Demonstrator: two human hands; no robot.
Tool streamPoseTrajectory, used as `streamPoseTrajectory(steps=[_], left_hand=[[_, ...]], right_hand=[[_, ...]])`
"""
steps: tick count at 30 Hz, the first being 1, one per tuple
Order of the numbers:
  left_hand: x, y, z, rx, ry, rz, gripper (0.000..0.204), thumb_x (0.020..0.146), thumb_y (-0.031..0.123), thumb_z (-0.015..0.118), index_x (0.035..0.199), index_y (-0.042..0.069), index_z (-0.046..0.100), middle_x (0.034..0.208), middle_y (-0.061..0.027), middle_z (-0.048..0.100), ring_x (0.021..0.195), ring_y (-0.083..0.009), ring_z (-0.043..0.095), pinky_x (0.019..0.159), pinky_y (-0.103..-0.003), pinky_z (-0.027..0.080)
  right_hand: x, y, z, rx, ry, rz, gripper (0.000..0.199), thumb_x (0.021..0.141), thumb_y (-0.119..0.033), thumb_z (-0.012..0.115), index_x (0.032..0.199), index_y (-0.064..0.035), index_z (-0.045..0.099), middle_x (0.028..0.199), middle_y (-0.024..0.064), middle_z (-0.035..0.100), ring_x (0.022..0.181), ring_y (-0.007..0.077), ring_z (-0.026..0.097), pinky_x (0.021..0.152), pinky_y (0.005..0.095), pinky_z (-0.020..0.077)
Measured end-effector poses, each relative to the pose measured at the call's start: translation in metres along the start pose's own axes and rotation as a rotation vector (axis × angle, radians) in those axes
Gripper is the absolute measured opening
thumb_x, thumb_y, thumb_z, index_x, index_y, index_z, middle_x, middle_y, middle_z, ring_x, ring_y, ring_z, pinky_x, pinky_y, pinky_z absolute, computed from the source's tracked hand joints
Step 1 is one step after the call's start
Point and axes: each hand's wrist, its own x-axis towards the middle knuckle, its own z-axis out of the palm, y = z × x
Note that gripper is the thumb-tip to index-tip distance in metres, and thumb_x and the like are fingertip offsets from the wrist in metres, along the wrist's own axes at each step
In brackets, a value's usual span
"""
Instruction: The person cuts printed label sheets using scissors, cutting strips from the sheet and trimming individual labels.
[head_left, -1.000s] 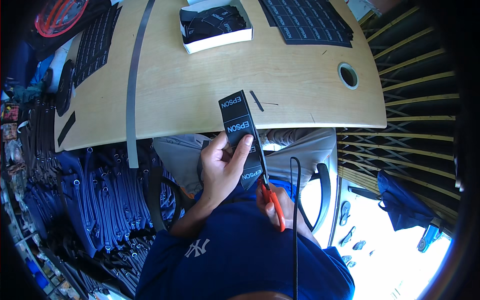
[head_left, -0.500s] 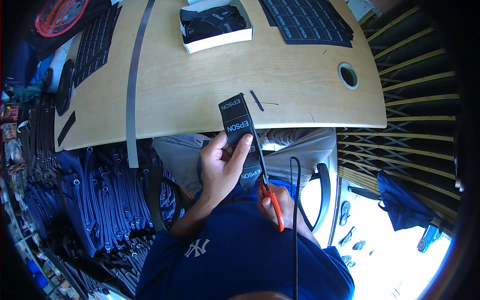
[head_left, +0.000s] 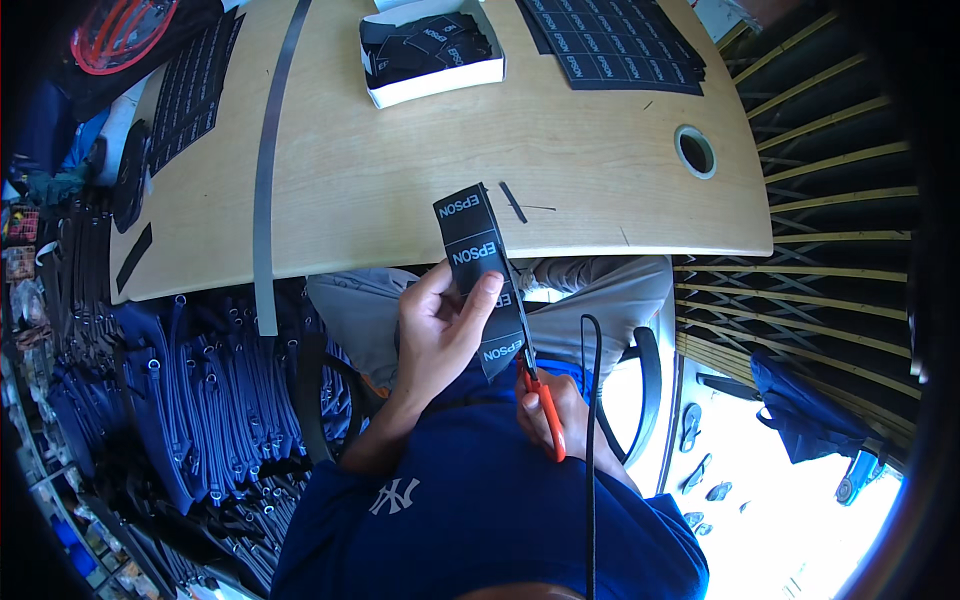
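My left hand (head_left: 445, 325) pinches a black strip of printed labels (head_left: 470, 240), its thumb lying across the front. The strip slants upright in front of the table's near edge, over my lap. In my right hand (head_left: 562, 405) are scissors with orange-red handles (head_left: 546, 415). Their dark blades run along the right side of the strip, close against it; whether they are parted there I cannot make out. My right fingers are wrapped around the handles and partly hidden. Beyond the strip, a thin black offcut (head_left: 513, 201) lies on the table.
A white box (head_left: 440, 86) of cut black labels stands at the back of the wooden table (head_left: 370, 180). Label sheets (head_left: 620, 45) lie at the back right, more sheets (head_left: 190, 95) at the left. A grey band (head_left: 266, 170) overhangs the front edge. Navy straps (head_left: 200, 410) hang below.
The strip and my left hand have shifted very slightly. The scissors stay beside the strip's right edge, their handles a little closer together.
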Motion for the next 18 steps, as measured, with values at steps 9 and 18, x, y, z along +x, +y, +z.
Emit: streamPoseTrajectory(steps=[9, 18], left_hand=[[0.007, 0.003, 0.007, 0.007, 0.112, 0.059, 0.017, 0.091, 0.012, 0.059, 0.077, 0.001, 0.057, 0.057, 0.0069, 0.044, 0.049, 0.002, 0.033, 0.043, -0.017, 0.024], [0.001, -0.004, 0.007, 0.084, 0.033, 0.086, 0.01, 0.089, 0.009, 0.061, 0.085, 0.0, 0.061, 0.057, 0.0074, 0.044, 0.049, 0.0028, 0.032, 0.042, -0.017, 0.023]], right_hand=[[0.002, -0.004, -0.001, 0.009, -0.037, -0.093, 0.044, 0.09, -0.044, 0.052, 0.086, 0.0001, 0.047, 0.06, 0.0087, 0.048, 0.049, 0.0225, 0.048, 0.049, 0.0331, 0.0371], [0.0, 0.011, -0.002, 0.022, -0.073, -0.095, 0.075, 0.085, -0.067, 0.035, 0.093, 0.0062, 0.045, 0.057, 0.0079, 0.048, 0.049, 0.0203, 0.048, 0.05, 0.032, 0.0375]])
